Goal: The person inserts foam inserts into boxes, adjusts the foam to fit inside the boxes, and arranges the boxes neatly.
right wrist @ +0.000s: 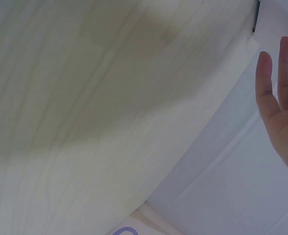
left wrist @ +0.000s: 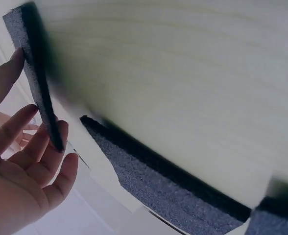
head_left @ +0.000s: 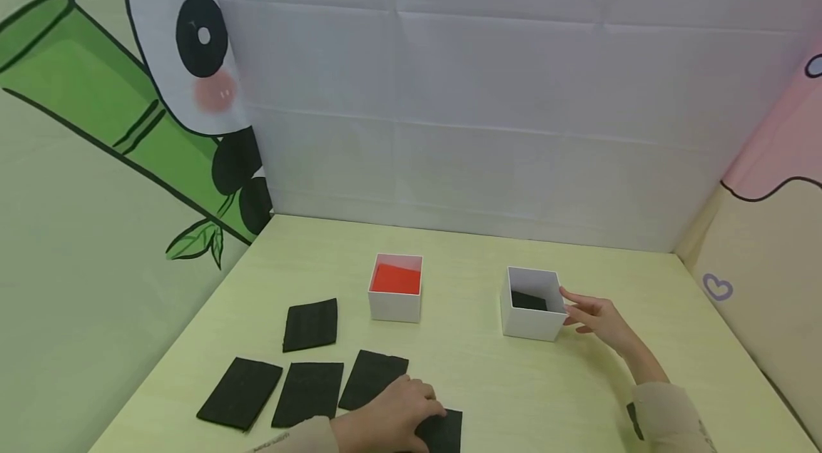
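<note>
Head view put the black square (head_left: 448,431) down at the bottom of the frame, partly cut off, with the left hand (head_left: 398,411) right on it. The left wrist view made the grip pretty clear: thumb on one face, fingers on the other, so yeah, it was pinched. Going by that, the step in hand looked like picking this piece up, though how far it was off the table (head_left: 488,389) was hard to tell. The next move probably called for keeping that pinch firm and lifting without dragging the neighboring square (head_left: 374,376), which sat just beside the hand. Three more black squares (head_left: 308,394) lay flat further left. Beyond them stood two white boxes: the left box (head_left: 394,308) had a red piece (head_left: 396,280) in it, and the right box (head_left: 531,324) had a dark piece (head_left: 529,302) inside. The right hand (head_left: 600,321) wasn't grasping anything, fingers extended by the right box's outer side; whether they actually pressed on it, can't say. Behind everything hung a creased white sheet (head_left: 449,118).
</note>
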